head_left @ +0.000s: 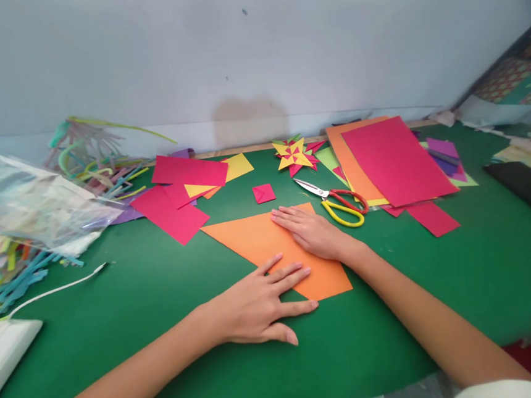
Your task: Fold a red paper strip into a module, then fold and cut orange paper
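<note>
A sheet of orange paper (241, 238), folded on a slant, lies flat on the green table. My left hand (260, 301) is spread open across its slanted near edge, fingertips on the paper. Further up, my right hand (308, 232) rests flat on the sheet with its fingers stretched towards the left. Neither hand grips anything. Just past the right hand lie scissors (335, 199) with one red and one yellow handle, blades pointing left. A small folded red paper square (264, 193) sits beyond the sheet.
A folded paper star (294, 155) lies near the wall. Stacked red paper (396, 159) is at the right, loose red pieces (174, 213) at the left. A plastic bag (37, 200), coloured strips (3, 284), a white power bank (9, 351) with cable and a black case (525, 192) flank the table.
</note>
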`<state>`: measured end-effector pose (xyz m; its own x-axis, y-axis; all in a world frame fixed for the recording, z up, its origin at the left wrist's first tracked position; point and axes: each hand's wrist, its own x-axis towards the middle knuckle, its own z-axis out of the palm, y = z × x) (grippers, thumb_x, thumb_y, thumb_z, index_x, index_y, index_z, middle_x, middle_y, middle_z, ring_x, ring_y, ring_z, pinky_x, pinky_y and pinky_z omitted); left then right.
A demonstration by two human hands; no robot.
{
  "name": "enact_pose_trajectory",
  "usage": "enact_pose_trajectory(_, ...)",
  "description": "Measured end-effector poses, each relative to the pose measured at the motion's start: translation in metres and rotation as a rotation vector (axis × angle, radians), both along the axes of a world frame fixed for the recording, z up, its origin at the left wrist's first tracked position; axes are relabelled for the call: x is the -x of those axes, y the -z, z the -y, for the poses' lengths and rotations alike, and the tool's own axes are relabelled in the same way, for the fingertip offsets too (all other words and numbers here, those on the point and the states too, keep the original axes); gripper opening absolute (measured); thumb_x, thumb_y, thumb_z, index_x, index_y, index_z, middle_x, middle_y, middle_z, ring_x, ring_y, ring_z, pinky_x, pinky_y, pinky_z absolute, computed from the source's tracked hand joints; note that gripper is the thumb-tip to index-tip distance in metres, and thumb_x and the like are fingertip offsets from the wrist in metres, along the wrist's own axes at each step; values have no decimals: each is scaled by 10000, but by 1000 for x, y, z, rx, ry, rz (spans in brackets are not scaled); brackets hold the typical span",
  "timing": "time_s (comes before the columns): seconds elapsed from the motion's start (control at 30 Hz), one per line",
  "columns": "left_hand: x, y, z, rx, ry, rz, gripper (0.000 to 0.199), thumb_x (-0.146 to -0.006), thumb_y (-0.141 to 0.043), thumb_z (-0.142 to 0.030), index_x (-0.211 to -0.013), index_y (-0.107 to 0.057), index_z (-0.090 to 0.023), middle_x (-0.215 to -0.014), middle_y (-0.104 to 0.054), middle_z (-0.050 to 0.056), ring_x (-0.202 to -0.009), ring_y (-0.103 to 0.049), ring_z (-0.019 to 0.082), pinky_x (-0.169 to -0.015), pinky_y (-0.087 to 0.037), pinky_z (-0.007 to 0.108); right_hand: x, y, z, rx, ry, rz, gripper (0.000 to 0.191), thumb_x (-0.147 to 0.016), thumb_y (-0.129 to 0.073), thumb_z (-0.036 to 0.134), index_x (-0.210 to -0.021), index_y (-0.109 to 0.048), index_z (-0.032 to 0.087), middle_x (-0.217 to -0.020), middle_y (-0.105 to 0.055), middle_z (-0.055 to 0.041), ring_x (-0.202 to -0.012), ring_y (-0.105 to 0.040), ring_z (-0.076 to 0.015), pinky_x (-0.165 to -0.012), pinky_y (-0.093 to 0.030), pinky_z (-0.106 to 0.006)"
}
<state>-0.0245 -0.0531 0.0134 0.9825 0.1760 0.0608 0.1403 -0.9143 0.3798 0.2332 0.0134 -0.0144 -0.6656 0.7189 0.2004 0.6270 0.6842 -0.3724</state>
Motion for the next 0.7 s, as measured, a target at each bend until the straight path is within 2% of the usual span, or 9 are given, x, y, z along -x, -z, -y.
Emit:
enact_pose_trajectory(0.13,3,-7,1,30,43,15,659,-1009,-486,-653,-1612,-399,-402,-1757,-151,57,-1610,-240,347,-1328,-96,594,-1,3,-1,-7,-7,-10,669,-997,-406,57,-1634,-388,261,-1653,-443,-52,-1556,-387,-237,-1278,-365,-523)
enact_pose_trajectory(0.2,7,-10,-3,65,38,9,652,-1055,-395,-619,-1653,-309,-374,-1754,-179,31,-1620,-226,296,-1343,-83,548,-2,5,-1,-15,-4,-6,657,-1003,-406,58,-1633,-391,247,-1654,-441,-62,-1555,-389,-239,-1278,-366,-519)
enact_pose_trajectory(0.3,13,-8,-18,56,-134,-6,680,-1104,-234,-551,-1702,-90,-261,-1758,-151,45,-1637,-164,225,-1355,-52,479,-2,5,0,-16,-7,-9,644,-1014,-406,65,-1632,-390,246,-1653,-441,-64,-1552,-393,-238,-1275,-371,-518)
enact_pose_trajectory(0.37,17,-1,-32,-33,-289,-30,715,-1099,-248,-569,-1703,-34,-251,-1761,-118,66,-1646,-102,253,-1345,-19,519,-2,4,0,-9,-10,-19,646,-1023,-411,84,-1639,-371,276,-1657,-434,-47,-1552,-393,-236,-1272,-376,-527)
enact_pose_trajectory(0.43,21,9,-44,-130,-387,-71,747,-1087,-289,-598,-1700,-20,-267,-1764,-87,80,-1647,-73,276,-1337,-53,523,-2,3,1,0,-3,-24,647,-1032,-411,103,-1645,-353,300,-1662,-425,-31,-1554,-388,-235,-1271,-377,-532)
enact_pose_trajectory(0.57,29,24,-54,-218,-434,-121,811,-1066,-296,-652,-1700,-3,-240,-1759,-122,110,-1643,-109,285,-1333,-72,498,-2,2,1,-1,1,-25,657,-1023,-405,92,-1647,-352,291,-1660,-426,-33,-1550,-396,-239,-1274,-376,-530)
enact_pose_trajectory(0.7,53,23,-52,-253,-508,-147,793,-1076,-303,-628,-1702,-16,-234,-1760,-117,108,-1636,-163,284,-1329,-135,453,-2,6,-1,-11,-8,-22,651,-1028,-405,98,-1646,-356,299,-1666,-417,-23,-1554,-390,-237,-1278,-367,-532)
